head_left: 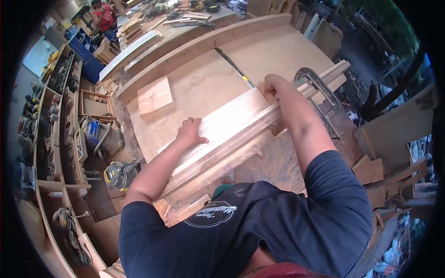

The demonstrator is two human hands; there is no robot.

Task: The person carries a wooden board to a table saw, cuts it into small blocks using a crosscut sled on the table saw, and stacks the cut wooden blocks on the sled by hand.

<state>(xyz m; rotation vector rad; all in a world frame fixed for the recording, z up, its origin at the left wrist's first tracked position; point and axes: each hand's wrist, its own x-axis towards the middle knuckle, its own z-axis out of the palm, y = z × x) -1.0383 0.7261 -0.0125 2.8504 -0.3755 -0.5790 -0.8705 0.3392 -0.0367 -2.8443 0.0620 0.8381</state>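
Note:
A long pale wooden board lies slantwise along the near edge of a plywood worktable. Beside it, nearer my body, runs a stack of layered wood strips. My left hand rests on the board's left part, fingers spread and thumb apart. At the board's right end is my right hand, fingers curled downward around a small brown wooden edge or block; the fingertips are hidden. A metal clamp sits across the strips, just right of my right forearm.
A square wooden piece and a long dark tool with a yellow part lie on the worktable. A raised wooden rail borders its far side. Left are a yellow-grey power tool, a vacuum and shelves. A person in red stands far off.

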